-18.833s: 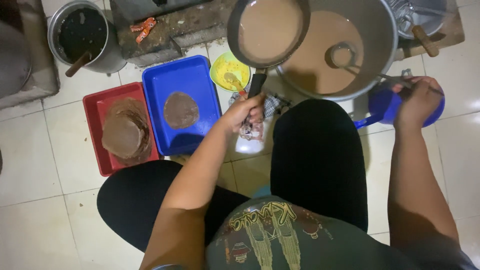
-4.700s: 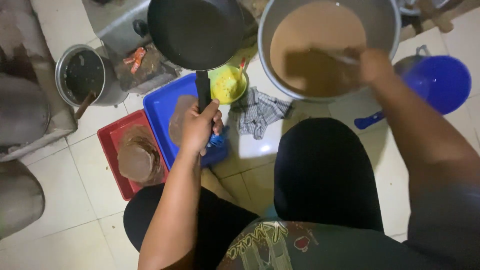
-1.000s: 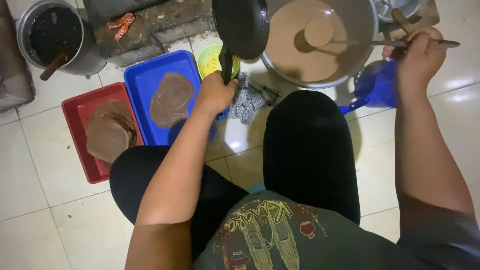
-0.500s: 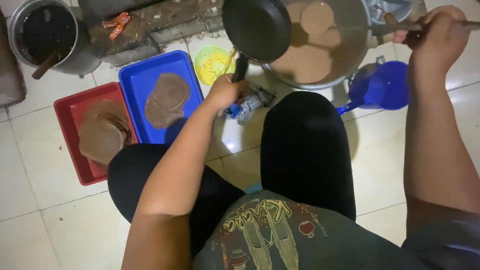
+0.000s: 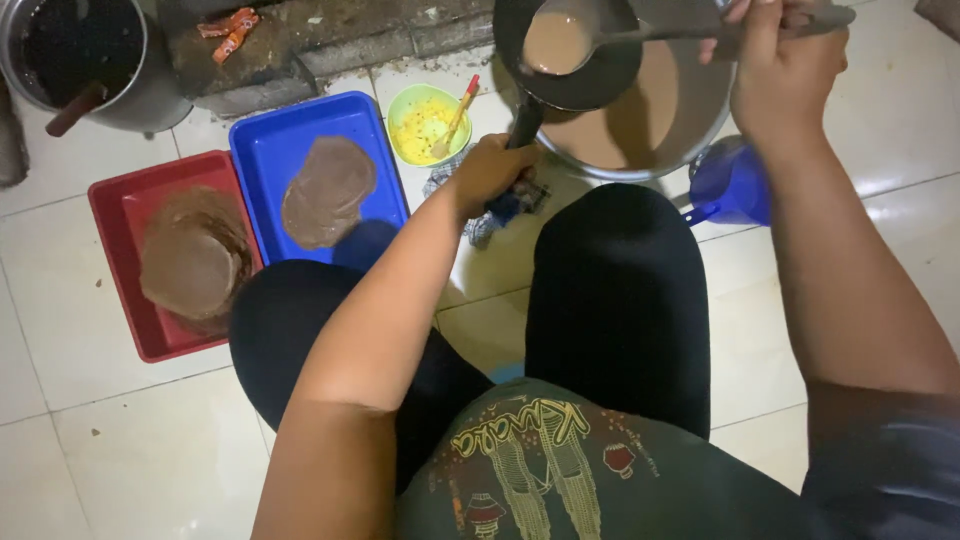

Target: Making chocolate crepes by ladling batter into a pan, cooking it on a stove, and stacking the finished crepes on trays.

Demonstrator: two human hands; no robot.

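My left hand (image 5: 487, 172) grips the black handle of a dark frying pan (image 5: 590, 75), held over a big metal pot of light brown batter (image 5: 660, 120). My right hand (image 5: 775, 60) holds the handle of a metal ladle (image 5: 556, 42), whose bowl is full of batter and hangs over the pan. A blue tray (image 5: 262, 150) holds one thin brown crepe (image 5: 327, 190). To its left, a red tray (image 5: 112, 205) carries a stack of crepes (image 5: 193, 255).
A small yellow-green bowl with a brush (image 5: 430, 122) sits by the blue tray. A blue jug (image 5: 728, 185) stands right of the pot. A dark pot with a stick (image 5: 85, 60) is far left. A checked cloth (image 5: 480, 222) lies on the tiled floor. My knees fill the centre.
My right hand has swung the filled ladle left, from above the pot to above the pan. The pan has shifted right over the pot.
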